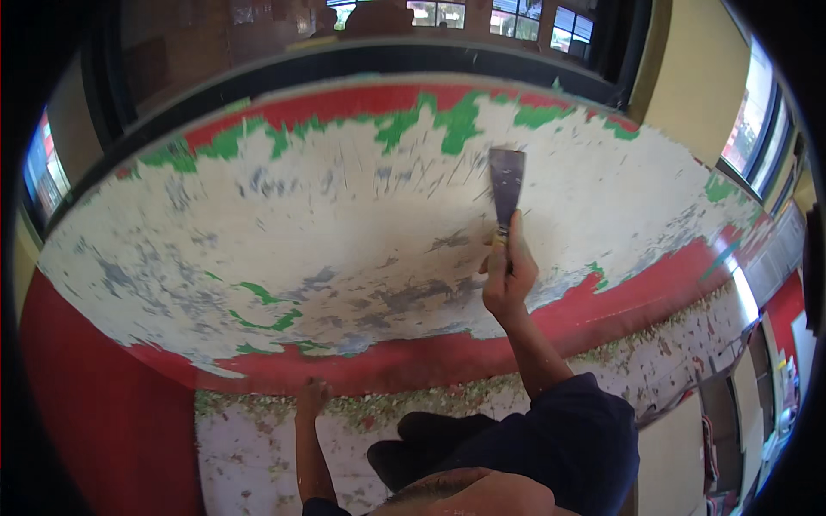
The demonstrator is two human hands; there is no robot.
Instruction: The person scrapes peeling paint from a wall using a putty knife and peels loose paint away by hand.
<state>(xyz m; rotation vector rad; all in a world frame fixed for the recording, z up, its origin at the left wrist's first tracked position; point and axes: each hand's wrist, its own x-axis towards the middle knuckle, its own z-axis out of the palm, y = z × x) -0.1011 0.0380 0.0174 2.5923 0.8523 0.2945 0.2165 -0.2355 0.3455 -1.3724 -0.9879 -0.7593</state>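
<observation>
My right hand [512,271] grips the handle of a paint scraper [507,177], its broad metal blade pointing up. The blade lies at the wall [387,226], just under a strip of green paint [459,122]; whether it touches the surface I cannot tell. Most of this wall is bared to a whitish layer with grey scratches. Red paint [348,103] survives along the top, and a wider red band [413,364] runs along the bottom. Low at the left, my left hand [314,395] hangs near that band, its fingers seeming curled, too small and blurred to judge.
A dark window frame [387,61] borders the wall above. Paint flakes [361,409] litter the pale floor [245,464] along the wall's foot. A red side wall [110,400] stands at left. Furniture [671,451] is at the lower right, and a yellowish pillar [687,84] rises at upper right.
</observation>
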